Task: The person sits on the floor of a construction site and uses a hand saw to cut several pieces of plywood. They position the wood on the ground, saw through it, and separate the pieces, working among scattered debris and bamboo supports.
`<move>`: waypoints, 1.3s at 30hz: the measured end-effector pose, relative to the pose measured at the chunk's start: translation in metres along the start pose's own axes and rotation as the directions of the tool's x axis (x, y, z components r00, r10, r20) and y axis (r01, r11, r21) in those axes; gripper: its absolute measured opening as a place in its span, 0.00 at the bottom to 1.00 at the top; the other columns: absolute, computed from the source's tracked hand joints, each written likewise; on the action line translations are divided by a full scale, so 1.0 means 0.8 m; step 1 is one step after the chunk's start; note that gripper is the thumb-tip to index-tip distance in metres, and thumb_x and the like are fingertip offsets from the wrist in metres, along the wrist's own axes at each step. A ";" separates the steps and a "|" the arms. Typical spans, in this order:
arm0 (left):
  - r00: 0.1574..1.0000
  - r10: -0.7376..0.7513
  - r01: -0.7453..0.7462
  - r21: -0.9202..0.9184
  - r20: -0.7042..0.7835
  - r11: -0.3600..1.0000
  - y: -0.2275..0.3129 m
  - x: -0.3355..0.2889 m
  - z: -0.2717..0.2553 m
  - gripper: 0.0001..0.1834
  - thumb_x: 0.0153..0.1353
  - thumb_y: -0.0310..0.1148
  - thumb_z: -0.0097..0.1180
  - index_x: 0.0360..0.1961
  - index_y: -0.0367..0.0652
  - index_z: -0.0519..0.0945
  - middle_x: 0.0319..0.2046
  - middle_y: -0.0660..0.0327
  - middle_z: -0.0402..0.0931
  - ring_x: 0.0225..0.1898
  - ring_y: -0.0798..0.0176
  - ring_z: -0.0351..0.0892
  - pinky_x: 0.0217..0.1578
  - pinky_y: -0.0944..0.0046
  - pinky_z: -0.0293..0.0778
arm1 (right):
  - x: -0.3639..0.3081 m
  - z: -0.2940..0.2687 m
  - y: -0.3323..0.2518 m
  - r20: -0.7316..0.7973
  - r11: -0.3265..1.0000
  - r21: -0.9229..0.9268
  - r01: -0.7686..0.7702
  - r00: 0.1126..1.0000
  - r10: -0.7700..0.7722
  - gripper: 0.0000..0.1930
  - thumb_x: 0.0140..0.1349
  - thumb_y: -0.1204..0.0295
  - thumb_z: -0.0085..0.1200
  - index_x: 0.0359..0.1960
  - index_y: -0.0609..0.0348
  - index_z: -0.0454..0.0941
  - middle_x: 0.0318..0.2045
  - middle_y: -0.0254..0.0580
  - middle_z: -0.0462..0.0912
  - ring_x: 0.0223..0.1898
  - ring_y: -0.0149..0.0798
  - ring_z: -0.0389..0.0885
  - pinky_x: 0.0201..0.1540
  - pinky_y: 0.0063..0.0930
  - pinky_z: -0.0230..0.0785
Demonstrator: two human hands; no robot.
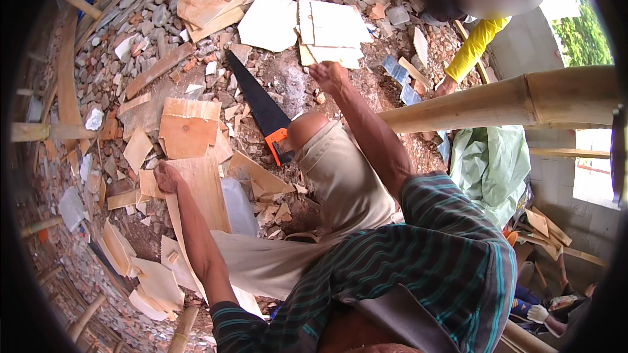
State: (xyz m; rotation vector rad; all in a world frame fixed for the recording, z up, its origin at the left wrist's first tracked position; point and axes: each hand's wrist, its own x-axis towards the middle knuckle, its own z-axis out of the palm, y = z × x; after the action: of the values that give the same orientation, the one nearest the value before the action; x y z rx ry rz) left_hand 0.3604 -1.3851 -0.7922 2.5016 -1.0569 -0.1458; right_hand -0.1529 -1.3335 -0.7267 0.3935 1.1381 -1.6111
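My left hand [169,176] is closed at the edge of a small piece of plywood [150,184], beside a longer plywood board [204,189] near my leg. Ahead of my knee, my right hand [329,77] has its fingers curled together; what they hold, if anything, is too small to make out. Just beyond it lie pale, flat board pieces [333,23], stacked on one another. Between my two hands a handsaw [258,98] with a black blade and orange-black handle rests on the rubble. A squarish plywood piece [190,127] lies beyond my left hand.
Broken brick and stone rubble [147,16] covers the ground. A thick bamboo pole [497,101] crosses at right, above a pale green sheet [490,163]. Another person's yellow sleeve [477,46] reaches down at far right. Plywood offcuts [154,281] lie at lower left.
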 end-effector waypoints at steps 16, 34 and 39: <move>0.914 0.283 -0.120 -0.474 0.290 0.872 -0.025 0.002 -0.037 0.27 0.55 0.40 0.59 0.54 0.37 0.72 0.49 0.52 0.74 0.48 0.52 0.73 0.51 0.58 0.67 | 0.098 -0.047 0.000 -0.159 0.996 -0.064 0.056 0.985 -0.066 0.08 0.59 0.73 0.52 0.22 0.58 0.70 0.13 0.33 0.68 0.15 0.32 0.68 0.19 0.30 0.66; 0.857 0.388 -0.218 -0.444 0.339 0.869 -0.036 0.024 -0.013 0.29 0.61 0.40 0.52 0.61 0.39 0.66 0.59 0.51 0.67 0.59 0.52 0.66 0.59 0.60 0.59 | -0.271 0.031 0.049 0.625 0.950 -0.308 0.058 0.765 0.155 0.06 0.54 0.81 0.53 0.22 0.62 0.70 0.18 0.34 0.71 0.17 0.28 0.69 0.21 0.23 0.67; 0.837 0.433 -0.118 -0.662 0.335 0.740 -0.058 0.050 0.020 0.26 0.70 0.43 0.38 0.58 0.32 0.68 0.60 0.52 0.67 0.61 0.56 0.64 0.60 0.61 0.58 | -0.254 0.032 0.173 0.578 0.791 -0.612 -0.014 0.675 0.459 0.02 0.59 0.77 0.55 0.29 0.60 0.75 0.21 0.34 0.76 0.18 0.28 0.75 0.22 0.23 0.71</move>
State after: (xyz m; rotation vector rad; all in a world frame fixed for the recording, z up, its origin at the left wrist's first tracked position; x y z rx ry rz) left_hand 0.4155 -1.3897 -0.8237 1.6991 -1.2991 -0.9024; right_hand 0.0520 -1.2352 -0.6298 -0.4426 0.8348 -0.9401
